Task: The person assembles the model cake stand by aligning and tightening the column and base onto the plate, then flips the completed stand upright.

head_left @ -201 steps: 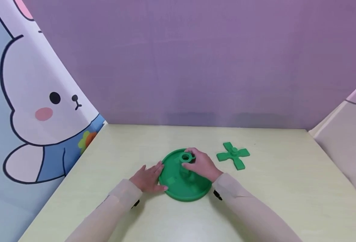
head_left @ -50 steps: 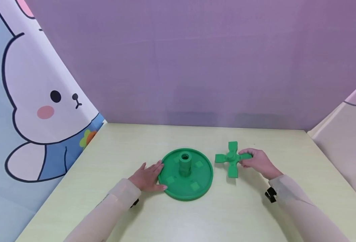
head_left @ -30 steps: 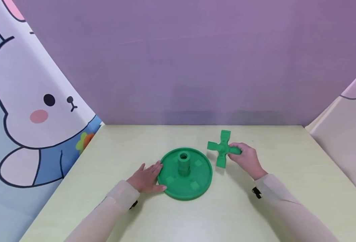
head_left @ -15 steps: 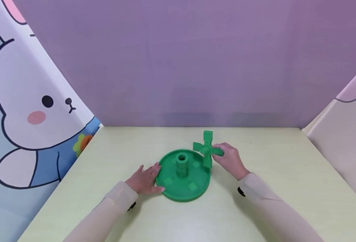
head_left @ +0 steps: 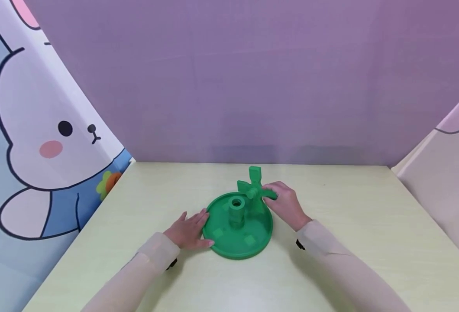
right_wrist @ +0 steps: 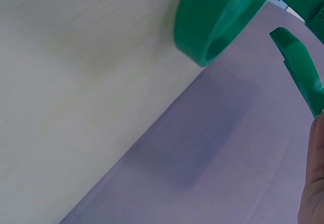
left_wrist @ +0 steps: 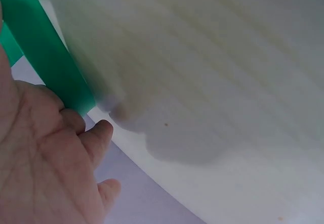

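Observation:
A round green base (head_left: 233, 250) with a raised rim lies flat on the table, and a hollow green post (head_left: 236, 215) stands upright at its centre. My left hand (head_left: 187, 232) rests against the base's left rim, thumb and fingers spread. In the left wrist view, the fingers of the left hand (left_wrist: 45, 153) lie along the green rim (left_wrist: 58, 57). My right hand (head_left: 288, 206) pinches one arm of a green four-armed cross piece (head_left: 254, 190), holding it tilted above the base's far right side, beside the post. Its round hub has a short peg facing the post.
The pale table (head_left: 167, 186) ends at a purple backdrop (head_left: 253, 86). A rabbit-print cloth (head_left: 34, 130) hangs along the left, and a pale cloth (head_left: 447, 173) borders the right side.
My right hand has left the post, picked up the cross piece from the table and carried it left over the base, tilting it. The left hand has stayed at the rim.

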`<state>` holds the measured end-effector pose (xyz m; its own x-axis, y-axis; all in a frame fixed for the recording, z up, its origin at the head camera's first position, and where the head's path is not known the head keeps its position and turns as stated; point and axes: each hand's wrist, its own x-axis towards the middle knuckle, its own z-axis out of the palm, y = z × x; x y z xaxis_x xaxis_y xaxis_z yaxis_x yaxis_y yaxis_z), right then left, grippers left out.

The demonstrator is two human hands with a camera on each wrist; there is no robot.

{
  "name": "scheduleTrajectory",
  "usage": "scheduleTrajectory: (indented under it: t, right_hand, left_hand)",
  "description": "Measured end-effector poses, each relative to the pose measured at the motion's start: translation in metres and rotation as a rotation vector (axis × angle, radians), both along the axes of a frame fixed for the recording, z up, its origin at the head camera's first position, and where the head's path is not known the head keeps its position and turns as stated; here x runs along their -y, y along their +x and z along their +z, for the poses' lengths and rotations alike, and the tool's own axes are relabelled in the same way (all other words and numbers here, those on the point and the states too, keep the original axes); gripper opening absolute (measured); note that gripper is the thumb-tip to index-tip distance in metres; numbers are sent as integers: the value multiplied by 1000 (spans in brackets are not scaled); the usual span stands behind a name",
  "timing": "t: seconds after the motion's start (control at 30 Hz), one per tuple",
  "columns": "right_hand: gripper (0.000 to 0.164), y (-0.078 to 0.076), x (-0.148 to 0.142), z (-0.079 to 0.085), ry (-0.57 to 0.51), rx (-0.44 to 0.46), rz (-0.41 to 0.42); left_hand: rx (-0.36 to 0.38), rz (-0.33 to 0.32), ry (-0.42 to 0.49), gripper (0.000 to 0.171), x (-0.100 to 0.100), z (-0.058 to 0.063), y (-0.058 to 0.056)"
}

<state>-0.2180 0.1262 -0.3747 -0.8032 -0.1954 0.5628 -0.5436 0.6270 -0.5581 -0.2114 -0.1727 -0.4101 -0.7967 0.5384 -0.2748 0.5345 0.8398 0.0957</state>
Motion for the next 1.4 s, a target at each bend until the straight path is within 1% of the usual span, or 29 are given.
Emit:
scheduleTrajectory:
  t: [0.17, 0.3, 0.43, 0.53, 0.87, 1.03, 1.17, 1.3, 1.4]
  right_hand:
    - [27, -3, 7, 6, -10, -9, 23]
    - [25, -6, 13, 11, 8, -22, 41]
    - [24, -7, 18, 15, 36, -70, 65]
    - [24, -8, 21, 15, 47, -112, 83]
    - [24, -11, 30, 13, 66, -138, 102]
    - [25, -10, 33, 10, 72, -150, 121]
    - [25, -10, 35, 6, 87, -157, 126]
    - [27, -9, 36, 4, 87, -201, 139]
    - [28, -9, 38, 4, 76, -237, 161]
  left_hand:
    - [-6, 17, 9, 90, -1, 0, -1]
    - [-1, 22, 9, 89, -1, 1, -2]
    - [18, 34, 8, 88, -2, 6, -1]
    - [20, 38, 10, 89, -2, 7, 0]
    - [20, 27, 0, 89, -1, 5, -2]
    - [16, 20, -5, 88, 2, 4, 0]
    - [-1, 8, -13, 88, 3, 3, 1]
    - [-15, -5, -12, 87, 5, 3, 2]
    - [-25, -15, -4, 87, 7, 0, 1]
